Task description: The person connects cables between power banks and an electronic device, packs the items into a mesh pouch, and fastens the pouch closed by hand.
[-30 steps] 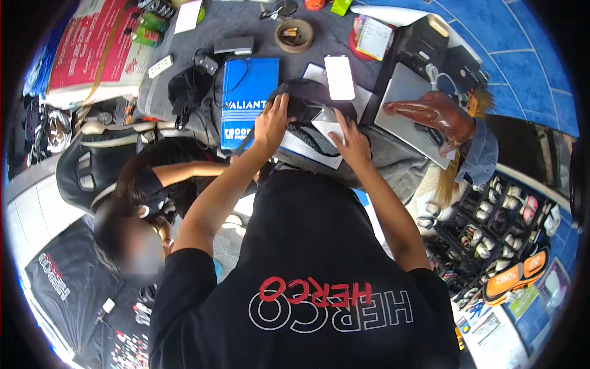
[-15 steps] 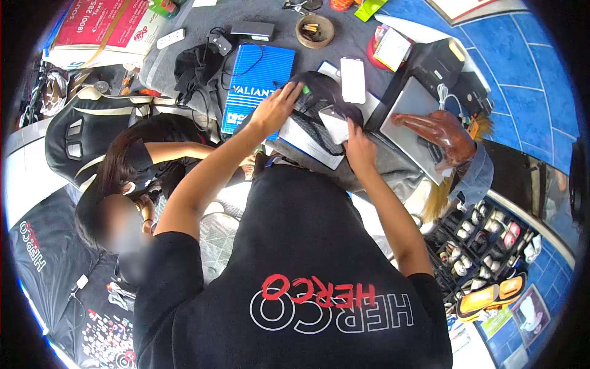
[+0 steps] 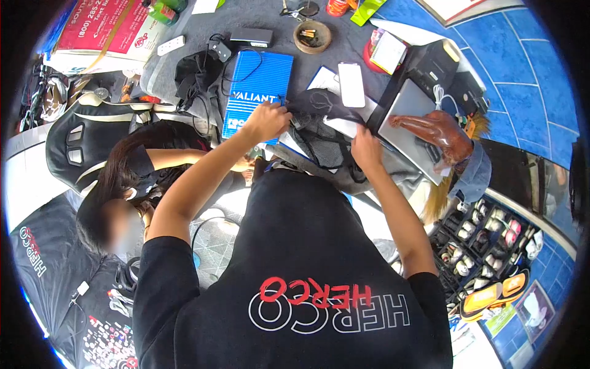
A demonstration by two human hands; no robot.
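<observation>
A black mesh cap lies in front of me on the table, between my two hands. My left hand has its fingers curled on the cap's left edge, beside the blue VALIANT record book. My right hand is at the cap's right side, its fingers bent together and pinching the dark edge. A white flat piece shows just left of my right fingertips, partly covered by dark fabric. White papers lie partly under the cap, and a phone with a white screen rests above it.
A laptop with a brown horse figure stands on the right. Further back are a round bowl, a dark box and a power strip. Another person sits at the left, an arm reaching toward the table.
The dark fabric now covers more of the white piece and spreads wider between my hands. My left hand has shifted slightly down and its fingers are more curled. The view has turned a little.
</observation>
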